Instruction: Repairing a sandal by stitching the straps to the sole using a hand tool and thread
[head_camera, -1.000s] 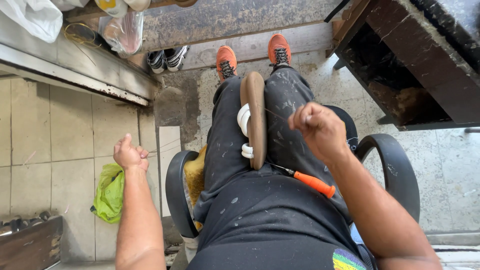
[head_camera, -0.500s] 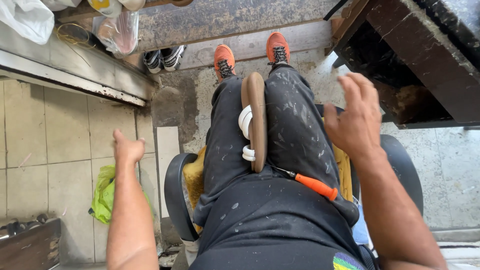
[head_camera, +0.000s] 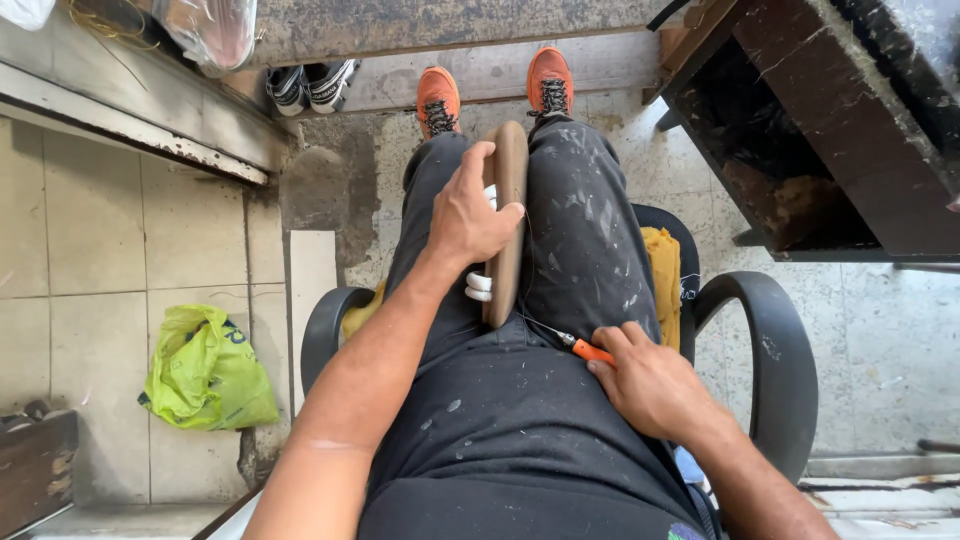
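I sit in a black armchair (head_camera: 775, 340) in dark paint-flecked trousers and orange shoes (head_camera: 438, 100). A long tan sole-shaped piece (head_camera: 507, 215) stands on edge between my thighs, with a white part (head_camera: 478, 286) at its left side. My left hand (head_camera: 468, 215) grips this tan piece from the left, thumb over its top edge. On my right thigh my right hand (head_camera: 650, 385) covers an orange-handled tool (head_camera: 592, 351); only the handle's front end and thin metal tip show.
A yellow cloth (head_camera: 662, 272) lies on the seat beside my right leg. A green plastic bag (head_camera: 205, 370) lies on the tiled floor at left. Black-and-white shoes (head_camera: 308, 85) sit under a ledge ahead. A dark wooden bench (head_camera: 820, 150) stands at right.
Both hands came down from the air. My left hand moved in from beside the chair onto the tan piece. My right hand dropped onto the orange-handled tool on my thigh.
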